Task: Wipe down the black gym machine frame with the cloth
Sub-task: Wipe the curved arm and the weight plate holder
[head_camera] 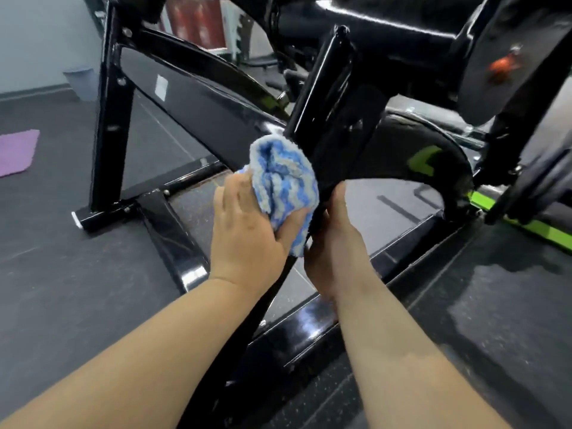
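Two hands on slanted frame (pixel 322 97), scene centre. Left hand (pixel 250 230) fingers curled, gripping bunched blue-white cloth (pixel 283 181) against frame's left face. Right hand (pixel 334 243) curls round frame just right of cloth. Risks: wad covers little, far side missed; glossy paint, steadying grip may slip.

Two bare arms fill the lower half of the frame. The left forearm (pixel 139 360) shows uncovered from the lower left corner, the right forearm (pixel 402 351) from the lower right. The left hand (pixel 250 230) and right hand (pixel 334 243), mid-frame, are ungloved.
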### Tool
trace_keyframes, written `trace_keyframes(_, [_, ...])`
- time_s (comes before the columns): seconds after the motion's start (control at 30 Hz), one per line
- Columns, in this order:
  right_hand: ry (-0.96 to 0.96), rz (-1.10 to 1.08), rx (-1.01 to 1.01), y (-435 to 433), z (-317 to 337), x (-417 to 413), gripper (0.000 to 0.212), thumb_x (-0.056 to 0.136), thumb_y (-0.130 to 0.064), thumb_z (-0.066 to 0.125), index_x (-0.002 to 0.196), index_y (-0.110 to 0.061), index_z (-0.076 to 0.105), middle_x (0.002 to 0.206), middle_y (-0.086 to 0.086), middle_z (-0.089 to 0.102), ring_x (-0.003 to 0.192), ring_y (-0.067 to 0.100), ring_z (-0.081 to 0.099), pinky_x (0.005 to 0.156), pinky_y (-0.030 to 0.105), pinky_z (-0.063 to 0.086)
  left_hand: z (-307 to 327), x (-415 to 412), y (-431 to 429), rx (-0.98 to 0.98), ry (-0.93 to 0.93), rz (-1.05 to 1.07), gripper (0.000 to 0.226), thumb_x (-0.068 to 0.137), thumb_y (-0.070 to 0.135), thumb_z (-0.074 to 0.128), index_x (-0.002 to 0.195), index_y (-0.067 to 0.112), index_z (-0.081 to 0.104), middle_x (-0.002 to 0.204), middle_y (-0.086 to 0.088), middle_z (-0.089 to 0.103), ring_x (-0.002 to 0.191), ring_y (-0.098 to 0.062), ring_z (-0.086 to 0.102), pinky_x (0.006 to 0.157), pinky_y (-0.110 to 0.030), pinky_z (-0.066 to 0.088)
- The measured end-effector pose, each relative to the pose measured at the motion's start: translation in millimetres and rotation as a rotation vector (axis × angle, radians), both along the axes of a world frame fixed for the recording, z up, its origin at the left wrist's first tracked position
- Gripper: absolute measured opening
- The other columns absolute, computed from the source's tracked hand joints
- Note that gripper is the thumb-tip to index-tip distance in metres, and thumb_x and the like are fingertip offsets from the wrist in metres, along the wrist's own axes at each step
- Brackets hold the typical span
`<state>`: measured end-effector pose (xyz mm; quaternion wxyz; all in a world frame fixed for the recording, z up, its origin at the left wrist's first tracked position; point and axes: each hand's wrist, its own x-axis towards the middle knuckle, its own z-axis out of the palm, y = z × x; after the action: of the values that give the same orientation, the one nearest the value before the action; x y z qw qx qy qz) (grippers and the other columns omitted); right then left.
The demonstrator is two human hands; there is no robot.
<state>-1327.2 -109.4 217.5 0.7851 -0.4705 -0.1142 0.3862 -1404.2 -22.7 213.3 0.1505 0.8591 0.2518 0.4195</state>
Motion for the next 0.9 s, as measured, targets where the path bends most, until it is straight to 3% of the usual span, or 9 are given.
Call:
trace_keyframes(0.07, [-0.002,-0.028,0.081,5,-5,-4,0.049,0.097,-0.055,0.036,0.096,-0.019,0.068,0.090,-0.006,0.074,0.077,0.000,0.070,0.072,0.020,0.053,-16,-8,4,-0.038,-0.058,-0.089,0.066,0.084,0.056,0.049,0.127,0.007,0.036,0.115,-0.014,0.043,0.102,-0.024,0.036,0.094,-0.029,0.031])
trace_keyframes(0.2, [0.015,-0.199,0.047,19,-10,-12,0.061,0.088,-0.068,0.041,0.104,-0.016,0.070,0.105,0.005,0.073,0.098,0.020,0.070,0.094,0.038,0.050,-32,-16,16,-0.001,-0.059,-0.148,0.069,0.087,0.052,0.049,0.125,-0.005,0.040,0.114,-0.020,0.045,0.100,-0.024,0.036,0.092,-0.030,0.031])
trace_keyframes(0.3, [0.015,-0.215,-0.008,18,-9,-11,0.063,0.083,-0.071,0.045,0.107,-0.018,0.069,0.107,0.002,0.073,0.101,0.018,0.069,0.098,0.037,0.049,-34,-14,21,0.052,-0.002,-0.162,0.070,0.090,0.052,0.044,0.127,-0.007,0.042,0.116,-0.022,0.045,0.102,-0.024,0.033,0.096,-0.025,0.025])
trace_keyframes(0.37, [-0.027,-0.231,-0.070,17,-10,-9,0.062,0.082,-0.072,0.045,0.104,-0.020,0.070,0.101,-0.004,0.074,0.093,0.011,0.071,0.091,0.031,0.051,-32,-16,20,0.059,0.018,-0.166,0.074,0.089,0.055,0.041,0.129,-0.007,0.043,0.120,-0.022,0.045,0.107,-0.026,0.033,0.102,-0.021,0.021])
trace_keyframes(0.47, [-0.037,-0.222,-0.107,18,-10,-9,0.061,0.086,-0.070,0.041,0.103,-0.019,0.069,0.097,-0.004,0.075,0.088,0.010,0.071,0.087,0.030,0.051,-4,-13,12,0.028,-0.025,-0.137,0.073,0.087,0.054,0.046,0.130,-0.004,0.040,0.127,-0.020,0.044,0.114,-0.034,0.038,0.104,-0.040,0.030])
trace_keyframes(0.63, [-0.015,-0.271,-0.111,17,-6,-15,0.047,0.095,-0.059,0.036,0.082,-0.020,0.059,0.054,-0.013,0.062,0.050,0.001,0.059,0.063,0.023,0.044,76,36,-1,0.003,-0.059,-0.189,0.067,0.091,0.053,0.052,0.134,0.003,0.038,0.131,-0.011,0.042,0.121,-0.027,0.036,0.101,-0.036,0.032])
trace_keyframes(0.7, [-0.047,-0.239,-0.120,15,-2,-14,0.046,0.095,-0.059,0.036,0.085,-0.021,0.061,0.065,-0.011,0.066,0.064,0.004,0.062,0.069,0.024,0.048,63,33,4,0.048,-0.070,-0.184,0.070,0.090,0.054,0.051,0.133,0.000,0.039,0.129,-0.015,0.044,0.118,-0.030,0.039,0.102,-0.036,0.032])
trace_keyframes(0.8, [-0.016,-0.215,-0.165,12,0,-12,0.048,0.090,-0.064,0.042,0.098,-0.024,0.068,0.099,-0.010,0.073,0.097,0.009,0.065,0.095,0.034,0.049,12,8,14,0.175,-0.033,-0.130,0.068,0.091,0.050,0.047,0.132,-0.002,0.030,0.126,-0.024,0.045,0.114,-0.032,0.034,0.103,-0.034,0.022])
trace_keyframes(0.9, [-0.038,-0.206,-0.181,7,2,-12,0.045,0.088,-0.063,0.048,0.089,-0.024,0.070,0.088,-0.009,0.072,0.092,0.013,0.064,0.098,0.039,0.047,-25,-17,16,0.072,0.037,-0.156,0.072,0.088,0.050,0.046,0.129,-0.008,0.033,0.121,-0.029,0.046,0.108,-0.037,0.039,0.100,-0.041,0.030])
